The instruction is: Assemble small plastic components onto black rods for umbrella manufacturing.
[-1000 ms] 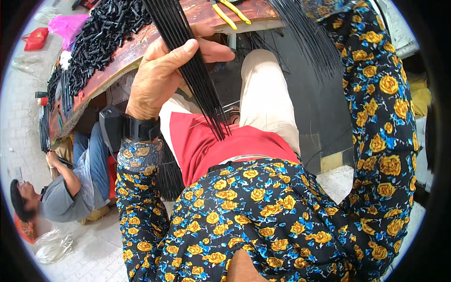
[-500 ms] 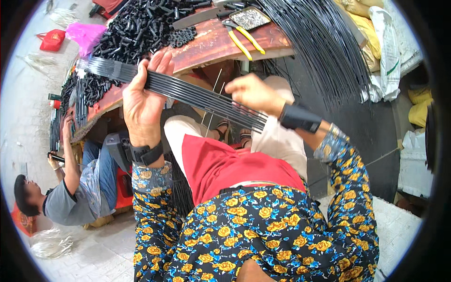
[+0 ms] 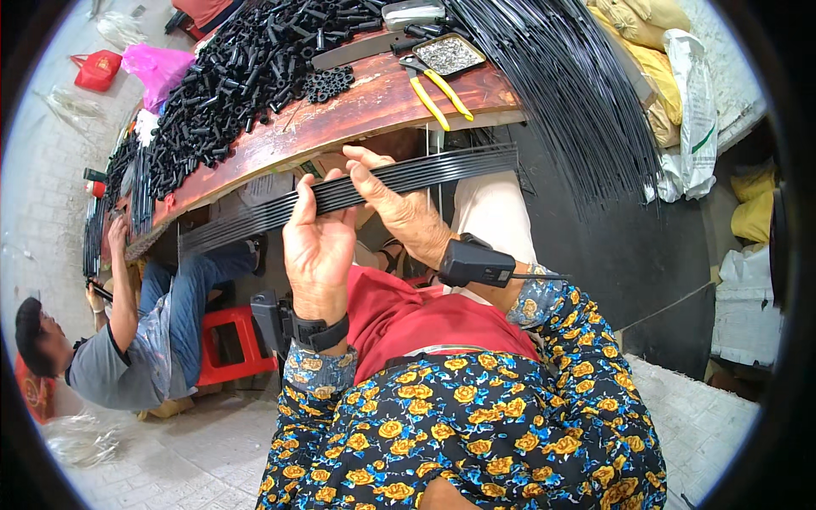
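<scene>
A flat row of thin black rods (image 3: 246, 223) lies side by side across the space in front of me, its right end higher than its left. My left hand (image 3: 319, 259), palm up, is closed around the row near its middle with the thumb on the near side. Just to the right, my right hand (image 3: 412, 221) grips the same rods, fingers pointing up and left over them. Part of the row is hidden behind the fingers of both hands.
Beyond my hands, a worn reddish table (image 3: 289, 134) bears a heap of black tubular pieces (image 3: 246, 72), yellow-handled cutters (image 3: 440, 87) and a tray of small metal bits (image 3: 449, 56). Long black rods (image 3: 569, 102) hang off its right end. At left, a co-worker (image 3: 123, 361) sits beside a red stool (image 3: 234, 344).
The row of rods has swung from sloping down to the right to rising to the right. My right hand has moved left and now grips the rods beside my left hand.
</scene>
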Tool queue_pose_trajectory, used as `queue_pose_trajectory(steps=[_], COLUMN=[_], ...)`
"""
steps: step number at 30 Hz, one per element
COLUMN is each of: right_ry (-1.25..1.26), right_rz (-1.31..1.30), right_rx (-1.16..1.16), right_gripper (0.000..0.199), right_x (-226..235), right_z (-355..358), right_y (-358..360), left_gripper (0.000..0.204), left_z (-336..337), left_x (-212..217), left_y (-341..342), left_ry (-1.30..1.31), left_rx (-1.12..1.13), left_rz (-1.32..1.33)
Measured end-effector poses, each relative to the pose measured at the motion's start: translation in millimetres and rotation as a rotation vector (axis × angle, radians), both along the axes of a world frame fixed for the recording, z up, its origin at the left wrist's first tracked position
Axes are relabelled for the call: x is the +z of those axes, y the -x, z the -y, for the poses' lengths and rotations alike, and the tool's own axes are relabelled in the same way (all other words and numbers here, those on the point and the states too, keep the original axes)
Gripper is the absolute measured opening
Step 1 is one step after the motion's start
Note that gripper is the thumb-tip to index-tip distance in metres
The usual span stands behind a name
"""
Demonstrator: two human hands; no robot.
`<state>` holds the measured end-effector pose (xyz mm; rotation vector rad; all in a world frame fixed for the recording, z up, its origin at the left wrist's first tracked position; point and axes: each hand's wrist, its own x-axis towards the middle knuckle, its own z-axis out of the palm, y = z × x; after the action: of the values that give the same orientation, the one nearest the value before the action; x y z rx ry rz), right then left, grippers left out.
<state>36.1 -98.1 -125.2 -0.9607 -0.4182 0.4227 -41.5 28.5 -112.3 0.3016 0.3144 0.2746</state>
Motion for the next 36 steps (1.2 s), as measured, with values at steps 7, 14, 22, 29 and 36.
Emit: queue_pose_trajectory(steps=[7,14,22,29,36], right_ry=[0.040,0.467,0.461,0.520,0.604], right_rz=[-0.010,0.699,0.626,0.637,0.655], right_rx=[-0.077,0.079,0.469,0.793,0.924], right_gripper=[0.024,0.020,0.021,0.027,0.024], right_x=[29.8,79.4,89.9,73.2,60.2], right_z=[18.1,88.5,33.5,-16.7,-14.5], right_y=[-35.2,-123.8,-121.5,-104.2,-87.3], left_gripper=[0.033,0.043,0.033,0.034,0.035], left_z=[39.9,23.6,-51.8,-54.1,-47.0], left_x=[20.6,25.7,-7.4,-13.5,-0.5], left_y=[-14.0,40.8,55.7,57.7,54.7], left_ry=[-0.165,-0.817,-0.822,-0.837,-0.846], left_rx=[-0.131,-0.608,-0.285,-0.250,-0.191], left_rz=[-0.013,-0.192,-0.256,-0.308,-0.317])
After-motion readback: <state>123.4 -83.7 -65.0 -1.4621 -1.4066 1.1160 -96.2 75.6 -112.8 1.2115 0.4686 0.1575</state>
